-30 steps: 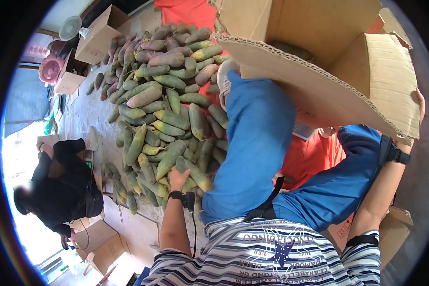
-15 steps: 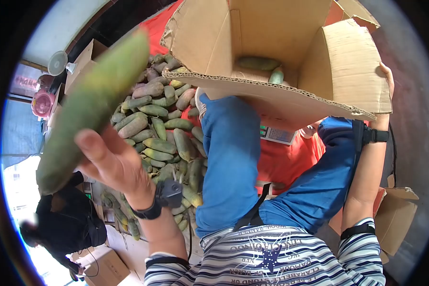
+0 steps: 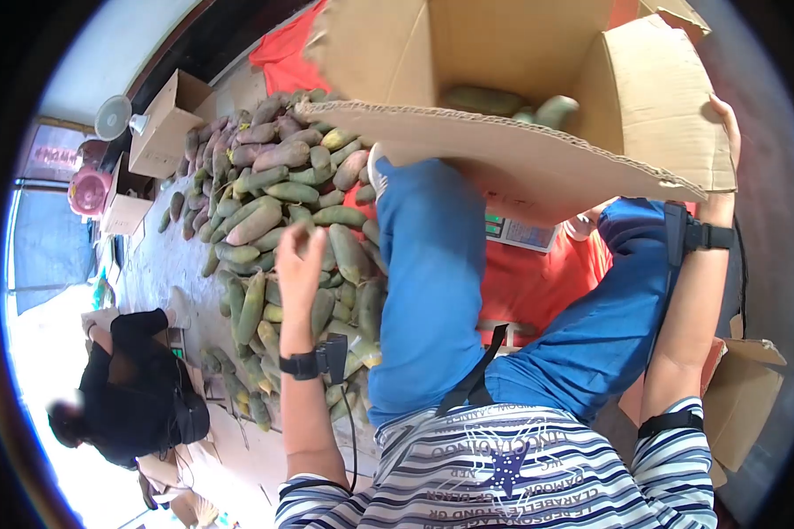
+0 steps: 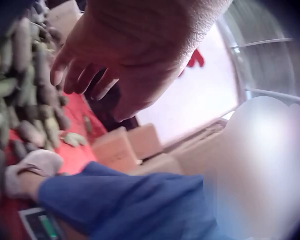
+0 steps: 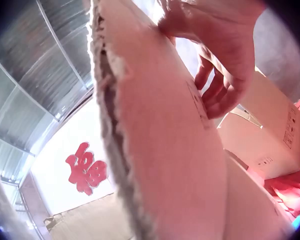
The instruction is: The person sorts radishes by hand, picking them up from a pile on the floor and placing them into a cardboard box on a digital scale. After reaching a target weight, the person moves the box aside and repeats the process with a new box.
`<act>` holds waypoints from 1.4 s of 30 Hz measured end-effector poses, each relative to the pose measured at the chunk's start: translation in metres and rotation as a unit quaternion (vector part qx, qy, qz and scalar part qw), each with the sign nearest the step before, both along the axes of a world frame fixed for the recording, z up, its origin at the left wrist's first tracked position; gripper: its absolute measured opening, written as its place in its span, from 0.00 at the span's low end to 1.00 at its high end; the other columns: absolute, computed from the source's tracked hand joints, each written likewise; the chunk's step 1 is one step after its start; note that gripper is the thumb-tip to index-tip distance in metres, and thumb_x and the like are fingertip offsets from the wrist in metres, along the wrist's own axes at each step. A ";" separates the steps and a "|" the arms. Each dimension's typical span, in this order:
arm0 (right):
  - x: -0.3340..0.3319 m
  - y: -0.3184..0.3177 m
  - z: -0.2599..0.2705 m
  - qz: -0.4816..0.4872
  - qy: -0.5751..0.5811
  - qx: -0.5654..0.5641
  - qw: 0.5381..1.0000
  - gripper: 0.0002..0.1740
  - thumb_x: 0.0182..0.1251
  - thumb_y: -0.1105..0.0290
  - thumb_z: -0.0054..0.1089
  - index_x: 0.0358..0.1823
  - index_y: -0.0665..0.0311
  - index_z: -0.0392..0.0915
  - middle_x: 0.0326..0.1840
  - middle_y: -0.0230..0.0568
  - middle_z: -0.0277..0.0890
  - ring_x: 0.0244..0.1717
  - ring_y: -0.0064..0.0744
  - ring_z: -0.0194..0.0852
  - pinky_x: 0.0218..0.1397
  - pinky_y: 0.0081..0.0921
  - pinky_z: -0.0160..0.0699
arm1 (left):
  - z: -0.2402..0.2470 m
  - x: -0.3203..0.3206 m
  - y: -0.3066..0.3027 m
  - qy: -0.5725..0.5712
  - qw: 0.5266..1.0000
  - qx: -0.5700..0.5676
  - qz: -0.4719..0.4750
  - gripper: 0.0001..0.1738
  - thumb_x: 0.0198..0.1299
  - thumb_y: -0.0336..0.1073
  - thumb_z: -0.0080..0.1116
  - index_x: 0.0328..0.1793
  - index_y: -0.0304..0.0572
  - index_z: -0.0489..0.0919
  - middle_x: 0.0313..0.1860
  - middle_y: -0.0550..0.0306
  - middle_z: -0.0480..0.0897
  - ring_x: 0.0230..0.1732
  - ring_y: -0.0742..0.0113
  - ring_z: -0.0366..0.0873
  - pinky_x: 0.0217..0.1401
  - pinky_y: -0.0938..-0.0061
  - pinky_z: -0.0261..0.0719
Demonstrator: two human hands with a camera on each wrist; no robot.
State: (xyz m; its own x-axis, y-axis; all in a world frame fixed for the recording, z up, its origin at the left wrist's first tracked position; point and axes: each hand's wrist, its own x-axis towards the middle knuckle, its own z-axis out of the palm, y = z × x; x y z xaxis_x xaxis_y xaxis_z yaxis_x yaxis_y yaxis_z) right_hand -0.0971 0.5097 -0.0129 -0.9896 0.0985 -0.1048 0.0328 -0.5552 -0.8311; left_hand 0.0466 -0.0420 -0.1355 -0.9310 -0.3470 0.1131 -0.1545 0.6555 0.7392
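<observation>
My left hand hovers over a pile of long green vegetables that look like radishes. Its fingers are loosely bent and hold nothing, as the left wrist view also shows. At the right, my right hand grips a side flap of a big cardboard box, with the thumb over the edge. The box opens toward me beyond my knees. Inside it lie a dark green radish and a blurred, paler one; the front flap hides the rest of the inside.
Under the box's front flap shows a digital scale on red cloth. Another cardboard box stands at the right. A person in black sits at the left. More boxes and a pink fan stand behind the pile.
My left hand took a radish from the pile, lifted it high, and is now back over the pile without it. A blurred radish now shows in the box. The right hand kept its hold.
</observation>
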 end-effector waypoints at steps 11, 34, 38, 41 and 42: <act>0.006 -0.011 0.007 -0.088 -0.014 0.060 0.994 0.20 0.63 0.60 0.54 0.50 0.66 0.78 0.46 0.40 0.80 0.44 0.31 0.79 0.50 0.29 0.77 | -0.187 0.095 -0.056 -0.236 0.968 -0.076 0.040 0.26 0.50 0.47 0.67 0.44 0.30 0.76 0.32 0.43 0.81 0.37 0.49 0.80 0.43 0.63 0.76; 0.012 -0.024 0.019 -0.144 -0.021 0.105 0.984 0.18 0.64 0.60 0.54 0.47 0.66 0.79 0.45 0.37 0.81 0.43 0.28 0.78 0.49 0.25 0.76 | -0.236 0.031 -0.054 -0.233 0.883 0.378 0.155 0.35 0.50 0.45 0.66 0.58 0.29 0.68 0.45 0.46 0.80 0.44 0.54 0.79 0.46 0.66 0.77; 0.001 0.002 0.003 -0.148 0.000 0.069 0.987 0.17 0.64 0.61 0.54 0.47 0.65 0.79 0.43 0.37 0.82 0.41 0.27 0.78 0.48 0.24 0.75 | -0.123 0.017 -0.012 -0.119 0.788 0.541 0.269 0.19 0.61 0.44 0.58 0.50 0.38 0.74 0.41 0.55 0.79 0.32 0.68 0.74 0.35 0.75 0.73; 0.002 -0.006 0.006 -0.066 0.019 0.020 0.997 0.19 0.64 0.60 0.54 0.48 0.66 0.79 0.43 0.39 0.82 0.42 0.28 0.78 0.49 0.25 0.75 | -0.069 0.004 -0.014 0.013 0.908 0.374 0.190 0.19 0.63 0.43 0.56 0.52 0.35 0.73 0.42 0.56 0.78 0.37 0.72 0.73 0.40 0.73 0.74; 0.004 -0.012 0.009 -0.066 0.022 0.021 0.997 0.19 0.64 0.60 0.54 0.48 0.66 0.79 0.43 0.39 0.82 0.42 0.28 0.78 0.49 0.25 0.75 | -0.041 -0.004 -0.011 0.083 0.942 0.288 0.153 0.19 0.63 0.42 0.56 0.52 0.34 0.73 0.42 0.56 0.77 0.40 0.73 0.73 0.43 0.73 0.74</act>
State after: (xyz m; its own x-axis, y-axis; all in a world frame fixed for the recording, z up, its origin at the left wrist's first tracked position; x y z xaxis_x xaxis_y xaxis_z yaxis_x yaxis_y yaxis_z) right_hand -0.0932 0.4974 -0.0042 -0.9711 0.2323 -0.0546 -0.0759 -0.5175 -0.8523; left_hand 0.0431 -0.0532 -0.1768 -0.7640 -0.6440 -0.0407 -0.1218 0.0821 0.9892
